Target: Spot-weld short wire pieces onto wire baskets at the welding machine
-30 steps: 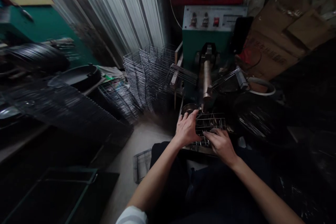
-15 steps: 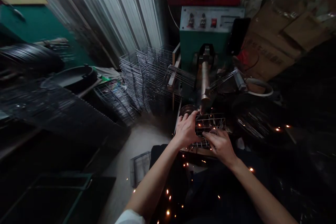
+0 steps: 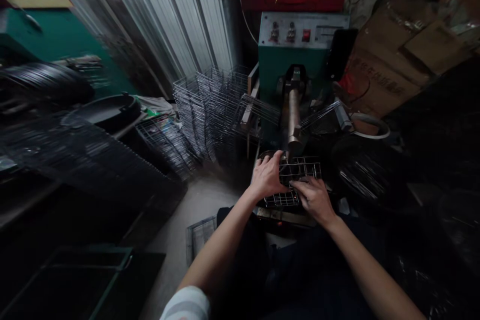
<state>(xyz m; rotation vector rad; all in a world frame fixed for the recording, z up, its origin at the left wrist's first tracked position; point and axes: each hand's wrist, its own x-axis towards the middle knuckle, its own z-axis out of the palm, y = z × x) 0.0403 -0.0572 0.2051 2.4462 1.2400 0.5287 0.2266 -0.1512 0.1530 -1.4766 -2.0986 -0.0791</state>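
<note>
Under the metal electrode arm (image 3: 294, 122) of a green spot-welding machine (image 3: 292, 52) sits a small wire basket (image 3: 287, 199). My left hand (image 3: 266, 177) grips the basket's left side, its thumb and fingertips up close to the electrode tip. On the right side, my right hand (image 3: 314, 197) closes on the wire grid, fingers pinched near its middle. Whether the right fingers also hold a separate short wire is too small to make out. Parts of the basket are hidden beneath both hands.
Stacked wire baskets (image 3: 204, 110) stand left of the machine, and another wire frame (image 3: 200, 235) lies on the floor. Bundled wires (image 3: 360, 175) lie to the right. Cardboard boxes (image 3: 390, 65) lean at the back right, near a dark phone-like slab (image 3: 341, 52).
Bright sparks that flew around the basket and over my lap are almost all gone; one faint glow remains below it. Both hands stay on the basket, and the view has shifted slightly.
</note>
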